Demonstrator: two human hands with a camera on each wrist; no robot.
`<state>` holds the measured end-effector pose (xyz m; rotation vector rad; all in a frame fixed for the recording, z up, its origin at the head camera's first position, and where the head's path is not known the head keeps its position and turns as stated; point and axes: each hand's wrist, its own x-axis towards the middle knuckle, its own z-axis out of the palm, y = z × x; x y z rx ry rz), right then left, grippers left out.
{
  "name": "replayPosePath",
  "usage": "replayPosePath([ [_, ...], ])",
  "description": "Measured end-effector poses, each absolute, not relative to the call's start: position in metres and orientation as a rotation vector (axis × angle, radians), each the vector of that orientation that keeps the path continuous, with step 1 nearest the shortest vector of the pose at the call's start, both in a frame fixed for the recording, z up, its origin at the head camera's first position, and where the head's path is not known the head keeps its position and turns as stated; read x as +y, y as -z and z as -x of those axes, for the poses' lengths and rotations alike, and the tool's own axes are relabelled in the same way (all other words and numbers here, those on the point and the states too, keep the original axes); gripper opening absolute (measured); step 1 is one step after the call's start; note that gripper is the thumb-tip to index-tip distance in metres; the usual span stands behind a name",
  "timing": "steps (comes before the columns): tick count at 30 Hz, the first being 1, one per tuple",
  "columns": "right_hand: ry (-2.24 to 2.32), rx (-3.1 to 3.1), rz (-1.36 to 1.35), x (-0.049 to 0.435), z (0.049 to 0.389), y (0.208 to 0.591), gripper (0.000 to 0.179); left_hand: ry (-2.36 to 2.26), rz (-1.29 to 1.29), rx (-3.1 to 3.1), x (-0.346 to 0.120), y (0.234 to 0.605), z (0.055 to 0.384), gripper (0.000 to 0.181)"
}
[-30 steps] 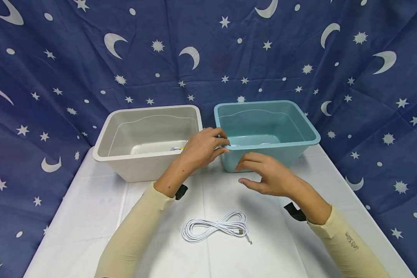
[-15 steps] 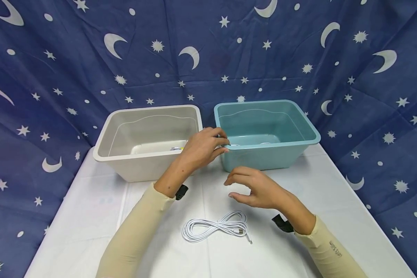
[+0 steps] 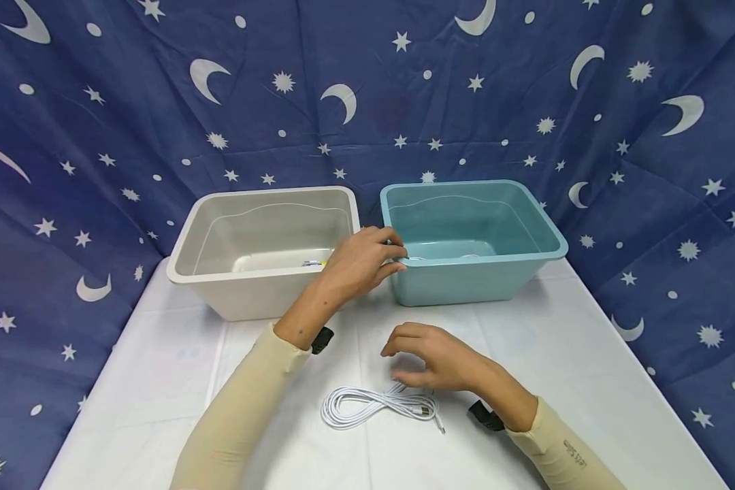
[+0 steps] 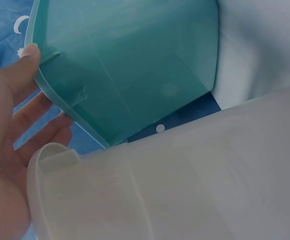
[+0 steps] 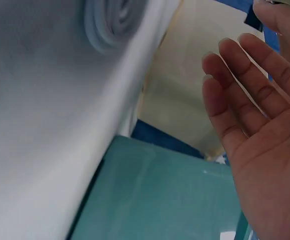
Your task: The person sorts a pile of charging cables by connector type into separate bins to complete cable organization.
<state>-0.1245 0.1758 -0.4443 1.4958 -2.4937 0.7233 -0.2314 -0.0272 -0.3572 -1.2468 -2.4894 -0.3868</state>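
A coiled white cable [image 3: 380, 405] with a plug lies on the white table near the front. Just above its far side hovers my right hand [image 3: 437, 357], fingers loosely bent; the right wrist view shows the palm [image 5: 274, 165] with nothing in it. My left hand [image 3: 364, 262] reaches between the two bins and holds the near left corner of the teal bin [image 3: 459, 286] by its rim. In the left wrist view the thumb [image 4: 31, 56] lies on that rim, the other fingers partly hidden behind it.
Left of the teal bin stands a beige bin [image 3: 251, 296], a small white and yellow item [image 3: 314, 263] on its floor. Inside the teal bin, white bits [image 3: 415, 258] show just over the front rim. A blue curtain [image 3: 367, 82] with moons and stars hangs behind.
My right hand has come down and toward me, from the front of the teal bin to above the cable. The left hand stays at the bin's rim.
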Motion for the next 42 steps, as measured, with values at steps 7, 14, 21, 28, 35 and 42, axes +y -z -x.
replayPosePath([
  [7,-0.706,-2.57,-1.542,0.165,0.118,0.458,0.033,0.391,1.236,-2.497,-0.027,0.357,0.232,0.028],
  [14,-0.637,-2.727,-1.576,0.159,0.111,0.468,0.05,0.41,1.246,-2.48,-0.027,0.358,0.232,0.026],
  [21,-0.61,-2.733,-1.609,0.154,0.108,0.473,0.048,0.411,1.233,-2.483,-0.028,0.359,0.232,0.026],
  [28,-0.571,-2.756,-1.617,0.151,0.106,0.475,0.047,0.407,1.241,-2.487,-0.027,0.359,0.231,0.026],
  [35,-0.579,-2.727,-1.615,0.147,0.104,0.475,0.038,0.395,1.23,-2.499,-0.026,0.36,0.232,0.027],
  [42,-0.563,-2.685,-1.617,0.146,0.101,0.474,0.034,0.415,1.238,-2.493,-0.026,0.359,0.232,0.028],
])
